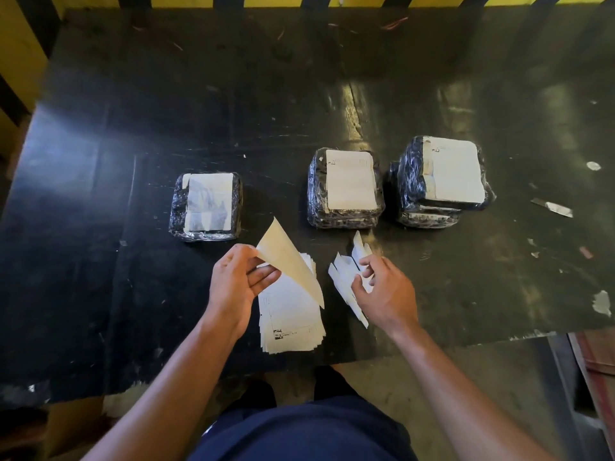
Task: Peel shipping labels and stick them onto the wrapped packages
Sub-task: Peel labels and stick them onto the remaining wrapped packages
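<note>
A stack of white shipping labels point(291, 314) lies on the black table point(100, 261) near its front edge. My left hand point(234, 281) pinches a cream sheet point(289, 261) by its corner and holds it lifted over the stack. My right hand point(382, 291) grips several white paper pieces point(347, 277) just right of the stack. Beyond the hands sit black plastic-wrapped packages: a left one point(206, 207) with a translucent patch on top, a middle one point(346, 188) with a white label, and a right pile of two point(442, 181) with a white label on top.
Paper scraps point(552, 207) and tape bits point(601, 302) lie scattered on the table's right side. A yellow and black striped wall point(299, 0) runs behind the table. The table's front edge point(432, 347) is close to my body, with bare floor point(466, 377) below.
</note>
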